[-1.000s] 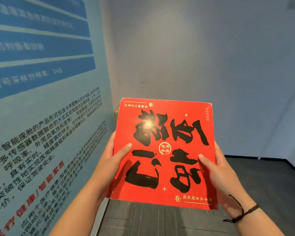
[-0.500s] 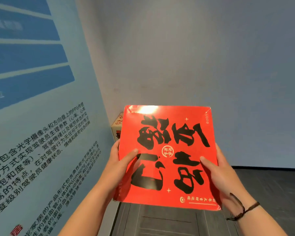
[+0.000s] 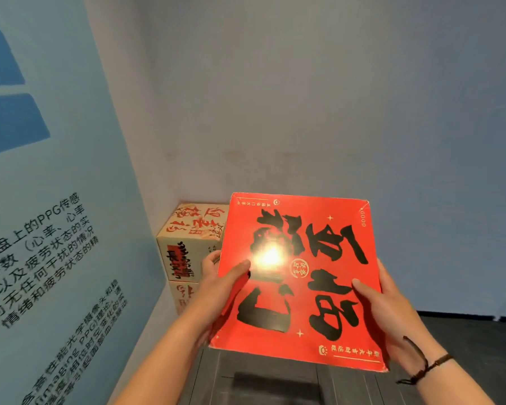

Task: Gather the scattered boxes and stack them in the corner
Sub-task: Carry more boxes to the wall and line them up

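Note:
I hold a flat red box with large black calligraphy in front of me, its printed face up and tilted toward me. My left hand grips its left edge, thumb on top. My right hand grips its right edge, thumb on the printed face. In the corner behind the red box's left side stands a beige carton with red and black lettering, stacked on another similar carton. The red box hides the right part of both cartons.
A blue wall panel with printed text runs along the left. A plain grey wall closes the back. Dark floor shows below the box and to the right.
The view has dropped and come closer to the corner, so the stacked cartons now show. The red box stays in both hands, lower in view.

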Available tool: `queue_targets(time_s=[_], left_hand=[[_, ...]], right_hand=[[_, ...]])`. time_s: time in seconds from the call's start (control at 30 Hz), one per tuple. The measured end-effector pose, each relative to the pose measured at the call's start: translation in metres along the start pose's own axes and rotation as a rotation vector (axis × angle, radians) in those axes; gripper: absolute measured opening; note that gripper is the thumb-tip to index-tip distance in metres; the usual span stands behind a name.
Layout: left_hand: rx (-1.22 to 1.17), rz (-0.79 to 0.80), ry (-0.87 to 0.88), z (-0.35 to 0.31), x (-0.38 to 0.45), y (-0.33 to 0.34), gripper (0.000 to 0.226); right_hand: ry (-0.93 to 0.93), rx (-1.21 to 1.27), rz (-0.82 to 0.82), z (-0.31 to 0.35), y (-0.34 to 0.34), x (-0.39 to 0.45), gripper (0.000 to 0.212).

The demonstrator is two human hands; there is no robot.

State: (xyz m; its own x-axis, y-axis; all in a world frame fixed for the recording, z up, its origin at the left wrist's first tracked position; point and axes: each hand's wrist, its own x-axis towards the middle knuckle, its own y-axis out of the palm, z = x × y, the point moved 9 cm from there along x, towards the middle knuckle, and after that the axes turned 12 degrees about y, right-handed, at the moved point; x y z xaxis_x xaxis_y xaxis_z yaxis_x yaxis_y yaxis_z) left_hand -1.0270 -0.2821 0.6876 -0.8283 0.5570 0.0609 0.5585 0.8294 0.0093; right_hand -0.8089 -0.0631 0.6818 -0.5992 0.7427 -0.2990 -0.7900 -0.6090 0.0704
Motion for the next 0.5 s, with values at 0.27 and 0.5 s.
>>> queue_targets(time_s=[0.27,0.5], left_hand=[[-0.026,0.049,-0.009,0.002,0.183,-0.007,0.058],[0.016,0.077,-0.037,0.023,0.298,-0.011,0.058]], right_hand=[[-0.042,-0.02,-0.034,0.054,0.065,0.158,0.056],[0.012,0.016,-0.047,0.069,0.097,0.259,0.055]])
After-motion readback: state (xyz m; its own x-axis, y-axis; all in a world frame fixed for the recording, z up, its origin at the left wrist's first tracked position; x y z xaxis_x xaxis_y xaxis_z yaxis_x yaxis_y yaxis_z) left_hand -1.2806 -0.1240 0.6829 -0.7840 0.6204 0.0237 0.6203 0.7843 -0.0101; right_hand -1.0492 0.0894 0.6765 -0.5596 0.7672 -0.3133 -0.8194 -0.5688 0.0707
